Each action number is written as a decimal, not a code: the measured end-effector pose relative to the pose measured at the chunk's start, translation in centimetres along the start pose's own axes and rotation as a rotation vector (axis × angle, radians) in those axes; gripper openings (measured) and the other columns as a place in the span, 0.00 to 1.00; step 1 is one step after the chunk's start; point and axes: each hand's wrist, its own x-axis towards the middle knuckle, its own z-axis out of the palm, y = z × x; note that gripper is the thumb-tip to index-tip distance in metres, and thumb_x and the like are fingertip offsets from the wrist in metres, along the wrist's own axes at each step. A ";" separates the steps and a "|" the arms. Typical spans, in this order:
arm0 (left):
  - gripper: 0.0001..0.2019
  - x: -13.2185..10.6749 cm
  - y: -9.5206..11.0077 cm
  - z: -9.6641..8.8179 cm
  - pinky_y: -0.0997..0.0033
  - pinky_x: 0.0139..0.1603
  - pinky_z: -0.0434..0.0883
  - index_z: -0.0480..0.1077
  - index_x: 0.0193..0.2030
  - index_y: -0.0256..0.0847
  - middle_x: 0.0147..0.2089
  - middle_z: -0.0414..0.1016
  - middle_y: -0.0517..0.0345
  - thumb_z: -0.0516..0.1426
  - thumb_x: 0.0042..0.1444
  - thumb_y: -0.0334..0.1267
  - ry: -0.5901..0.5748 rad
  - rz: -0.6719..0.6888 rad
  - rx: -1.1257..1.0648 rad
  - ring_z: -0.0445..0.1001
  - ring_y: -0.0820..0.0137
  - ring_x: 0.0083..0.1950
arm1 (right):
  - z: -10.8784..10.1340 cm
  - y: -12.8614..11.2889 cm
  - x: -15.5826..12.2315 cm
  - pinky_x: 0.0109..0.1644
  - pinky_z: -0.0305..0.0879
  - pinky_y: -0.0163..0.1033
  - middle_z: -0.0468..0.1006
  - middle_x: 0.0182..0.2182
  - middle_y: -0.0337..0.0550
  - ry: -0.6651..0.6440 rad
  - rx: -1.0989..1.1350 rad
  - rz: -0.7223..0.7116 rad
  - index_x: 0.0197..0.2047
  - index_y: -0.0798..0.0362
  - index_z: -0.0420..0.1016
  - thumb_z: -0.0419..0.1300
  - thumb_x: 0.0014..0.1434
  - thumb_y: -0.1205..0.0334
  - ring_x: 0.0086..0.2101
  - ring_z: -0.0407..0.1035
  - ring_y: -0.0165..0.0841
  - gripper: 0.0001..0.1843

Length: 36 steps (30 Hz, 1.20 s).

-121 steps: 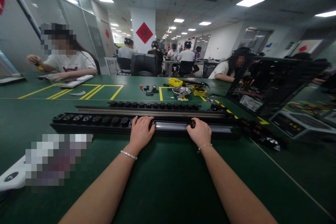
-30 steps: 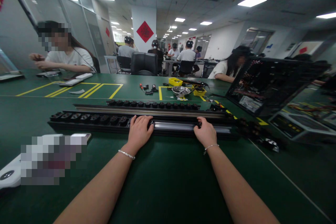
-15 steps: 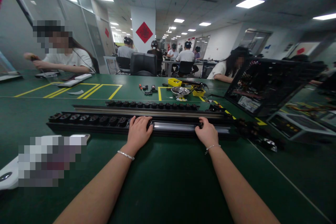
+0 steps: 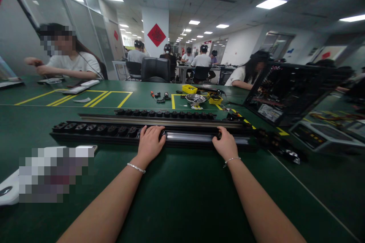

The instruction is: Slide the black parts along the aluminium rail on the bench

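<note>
A long black power strip housing [image 4: 188,143] lies across the table in front of me, with a shiny metal channel showing in its middle. Several black socket modules [image 4: 101,130] sit in a row in its left part. My left hand [image 4: 151,142] is closed over the right end of that row, fingers over the far side and thumb on the near side; a black module shows by its fingertips. Farther right, my right hand [image 4: 226,142] pinches a small black socket module [image 4: 219,135] at the channel. The palms hide part of the strip.
Behind lie another metal rail [image 4: 171,120] and a second socket row [image 4: 167,114]. A metal bowl [image 4: 195,100] and yellow bin [image 4: 189,89] stand farther back. An open computer case [image 4: 285,91] and loose black parts [image 4: 278,142] are right. A white object [image 4: 11,190] lies left. Co-workers sit beyond.
Both hands stay almost in place on the strip; the right hand has shifted very slightly to the right. The co-worker at left has moved their head a little.
</note>
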 end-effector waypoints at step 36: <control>0.15 0.0 0.0 0.1 0.54 0.65 0.48 0.68 0.50 0.44 0.49 0.75 0.55 0.50 0.58 0.40 0.012 0.003 -0.005 0.69 0.64 0.54 | -1.0 0.9 0.4 0.51 0.60 0.46 0.75 0.45 0.49 -0.043 -0.088 0.066 0.55 0.52 0.66 0.52 0.53 0.60 0.48 0.66 0.43 0.25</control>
